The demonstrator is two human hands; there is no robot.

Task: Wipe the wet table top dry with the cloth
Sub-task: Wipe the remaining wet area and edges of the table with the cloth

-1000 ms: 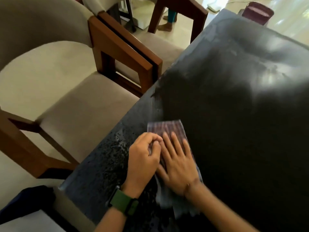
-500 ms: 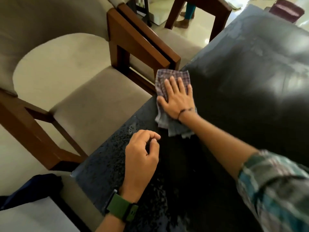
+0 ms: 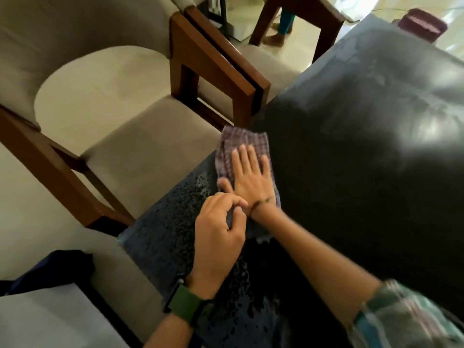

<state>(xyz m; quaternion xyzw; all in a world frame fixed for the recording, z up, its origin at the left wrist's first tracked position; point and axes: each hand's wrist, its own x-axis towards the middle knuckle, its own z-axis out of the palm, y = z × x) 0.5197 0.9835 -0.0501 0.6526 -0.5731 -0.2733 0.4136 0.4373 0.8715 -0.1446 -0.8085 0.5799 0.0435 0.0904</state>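
Observation:
A checked purple-grey cloth [image 3: 234, 144] lies flat on the dark glossy table top [image 3: 351, 151] at its left edge. My right hand [image 3: 251, 177] presses palm-down on the cloth with fingers spread. My left hand [image 3: 218, 234], a green watch on its wrist, rests just behind the right wrist with fingers curled loosely and nothing in it. Water droplets [image 3: 180, 209] bead along the table's left edge near my left hand. Smeared wet patches show on the far part of the table [image 3: 356, 54].
Two beige upholstered chairs with brown wooden arms [image 3: 213, 64] stand close along the table's left side. A maroon box [image 3: 421, 23] sits past the far table corner. Someone's foot [image 3: 275, 38] is on the pale floor beyond. A dark blue item [image 3: 50, 270] lies at the lower left.
My right hand has pulled the cloth back along the left edge towards me, after having pushed it out to the far chair arm. My left hand stays put, now touching the right wrist.

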